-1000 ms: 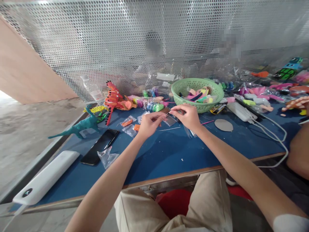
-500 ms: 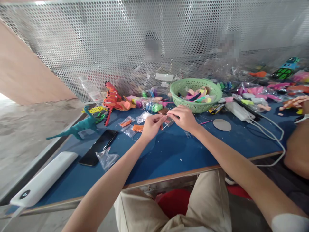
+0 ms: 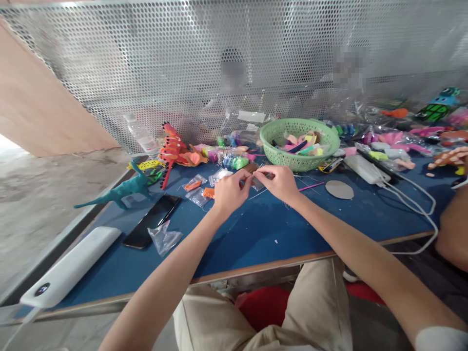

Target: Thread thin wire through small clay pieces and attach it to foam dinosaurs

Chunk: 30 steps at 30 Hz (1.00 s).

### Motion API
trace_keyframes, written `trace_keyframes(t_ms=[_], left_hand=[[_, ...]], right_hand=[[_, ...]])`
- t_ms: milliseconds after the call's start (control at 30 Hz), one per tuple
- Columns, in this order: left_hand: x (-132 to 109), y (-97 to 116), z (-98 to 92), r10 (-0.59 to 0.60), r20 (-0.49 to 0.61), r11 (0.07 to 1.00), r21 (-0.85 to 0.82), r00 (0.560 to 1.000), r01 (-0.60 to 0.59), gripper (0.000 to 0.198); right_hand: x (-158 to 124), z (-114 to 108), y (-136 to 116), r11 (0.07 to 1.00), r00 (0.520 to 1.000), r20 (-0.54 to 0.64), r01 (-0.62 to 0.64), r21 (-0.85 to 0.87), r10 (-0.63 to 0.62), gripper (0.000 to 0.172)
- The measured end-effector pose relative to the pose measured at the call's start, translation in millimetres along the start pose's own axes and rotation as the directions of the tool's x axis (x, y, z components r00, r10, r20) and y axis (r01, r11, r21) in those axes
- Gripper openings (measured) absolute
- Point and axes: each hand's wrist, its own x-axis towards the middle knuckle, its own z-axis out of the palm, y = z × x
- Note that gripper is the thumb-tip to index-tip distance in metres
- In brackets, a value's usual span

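Note:
My left hand (image 3: pixel 233 193) and my right hand (image 3: pixel 281 183) meet over the blue table with their fingertips almost touching. Each is closed in a pinch on a thin, pale wire (image 3: pixel 258 193), most of which the fingers hide. Just behind the fingertips lies a brown lump (image 3: pixel 250 167), partly covered by them. Beside my left hand are an orange clay piece (image 3: pixel 208 192) and small clear bags, one with orange clay (image 3: pixel 193 185) and one with white clay (image 3: pixel 221 176). More thin wires lie near my right hand, along with a pink stick (image 3: pixel 311 186).
A green basket (image 3: pixel 300 160) of coloured clay stands behind my hands. Left are a teal dinosaur (image 3: pixel 119 189), a red figure (image 3: pixel 171 151), a phone (image 3: pixel 151 222) and a white power bank (image 3: pixel 71 267). Right are a grey disc (image 3: pixel 339 189) and white cables (image 3: pixel 413 200). Someone's arm (image 3: pixel 453 222) is at far right.
My fingertips have drawn closer together, and the wires that crossed between them show less. The view has shifted slightly. The things on the table stay where they were.

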Motion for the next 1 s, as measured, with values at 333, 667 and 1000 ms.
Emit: trace_keyframes(t_ms=[333, 667, 1000], left_hand=[[5.4, -13.0, 6.7, 0.128, 0.03, 0.986, -0.115, 0.991, -0.124, 0.023], [6.6, -22.8, 12.5, 0.045, 0.07, 0.993, -0.11, 0.997, -0.037, 0.023], [9.0, -23.1, 8.9, -0.027, 0.144, 0.986, -0.161, 0.989, 0.05, 0.019]], right_hand=[[1.9, 1.1, 15.1, 0.969, 0.988, 0.135, -0.102, 0.224, 0.073, 0.028], [-0.5, 7.0, 15.2, 1.0, 0.993, 0.116, -0.016, 0.016, 0.014, 0.022], [-2.4, 11.7, 23.2, 0.781, 0.916, 0.267, 0.396, -0.483, -0.299, 0.027]])
